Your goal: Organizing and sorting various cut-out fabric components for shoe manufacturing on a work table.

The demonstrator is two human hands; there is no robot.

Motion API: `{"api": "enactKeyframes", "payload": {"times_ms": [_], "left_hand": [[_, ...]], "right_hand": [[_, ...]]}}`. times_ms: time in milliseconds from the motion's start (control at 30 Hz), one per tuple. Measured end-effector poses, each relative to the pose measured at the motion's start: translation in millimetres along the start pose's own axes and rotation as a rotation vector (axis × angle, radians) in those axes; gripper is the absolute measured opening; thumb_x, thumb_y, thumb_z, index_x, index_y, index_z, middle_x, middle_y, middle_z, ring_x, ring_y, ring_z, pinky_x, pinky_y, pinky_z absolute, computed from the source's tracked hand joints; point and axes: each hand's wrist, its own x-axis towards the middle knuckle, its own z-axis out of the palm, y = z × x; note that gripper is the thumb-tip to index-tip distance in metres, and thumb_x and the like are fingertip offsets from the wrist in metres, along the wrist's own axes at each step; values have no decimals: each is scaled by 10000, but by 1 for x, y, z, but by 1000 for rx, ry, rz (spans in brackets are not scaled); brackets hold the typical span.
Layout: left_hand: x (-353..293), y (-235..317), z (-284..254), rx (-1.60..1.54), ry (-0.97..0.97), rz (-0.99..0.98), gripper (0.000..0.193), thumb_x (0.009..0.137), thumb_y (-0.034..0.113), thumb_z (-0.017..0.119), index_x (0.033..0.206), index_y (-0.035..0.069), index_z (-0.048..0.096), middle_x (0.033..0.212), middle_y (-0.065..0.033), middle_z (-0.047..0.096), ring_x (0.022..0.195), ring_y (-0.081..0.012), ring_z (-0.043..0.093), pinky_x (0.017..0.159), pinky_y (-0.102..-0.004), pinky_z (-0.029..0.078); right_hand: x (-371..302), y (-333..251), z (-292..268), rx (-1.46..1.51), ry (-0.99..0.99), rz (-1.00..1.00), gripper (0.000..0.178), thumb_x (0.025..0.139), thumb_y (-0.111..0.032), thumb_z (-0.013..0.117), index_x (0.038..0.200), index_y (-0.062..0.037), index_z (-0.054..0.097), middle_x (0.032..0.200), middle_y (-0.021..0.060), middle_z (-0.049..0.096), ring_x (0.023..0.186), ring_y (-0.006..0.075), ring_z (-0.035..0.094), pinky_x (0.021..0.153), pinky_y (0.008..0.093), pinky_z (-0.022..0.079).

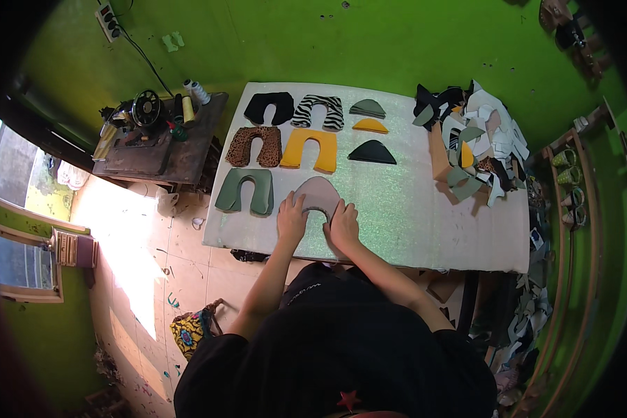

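A taupe arch-shaped stack of cut pieces [316,188] lies near the front edge of the table, its curved end away from me. My left hand [292,217] holds its left leg, fingers over the edge. On the opposite leg, my right hand [343,224] grips the same stack, hiding part of it. Just left of my left hand sits a green arch-shaped stack [245,182]. Behind are a yellow stack [305,141], a leopard-print stack [242,139], a black stack [260,103] and a zebra-print stack [318,104], all arch-shaped.
Half-moon pieces lie right of the arches: grey-green [368,106], yellow [370,125], black [371,151]. A box [440,157] overflows with scraps [494,132] at the table's [404,223] far right. On the left, a sewing machine [145,110] and thread cones [198,92] occupy a wooden stand [188,157].
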Motion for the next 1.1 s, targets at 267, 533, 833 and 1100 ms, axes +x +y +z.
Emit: {"api": "enactKeyframes", "payload": {"times_ms": [267,533,833,1100], "left_hand": [[-1,7,2,74,9,-54,508,697,109,647,1174,123,473,1238,-147,427,1095,-314,432,880,-396,391],[25,62,-3,191,-93,-207,574,665,205,680,1181,122,443,1302,-204,329,1250,-398,223,960,-596,189],[73,183,30,-143,-34,79,149,682,227,684,819,182,645,1339,-138,313,1284,-394,130,968,-627,103],[105,307,68,-254,-137,393,124,678,260,682,685,137,668,1256,-100,423,1253,-387,190,955,-628,100]], "right_hand": [[-1,4,-12,47,-25,-48,698,656,-225,705,1173,66,338,1014,225,411,944,377,468,734,404,465],[6,66,-40,128,45,1,451,755,-331,600,1007,34,519,986,195,460,958,353,463,768,411,442],[19,173,-136,397,459,-28,124,786,-138,556,764,-17,566,751,111,524,726,262,513,664,352,410],[50,261,-242,376,759,-31,99,778,-113,564,745,-21,576,667,86,502,586,208,472,549,314,380]]}}
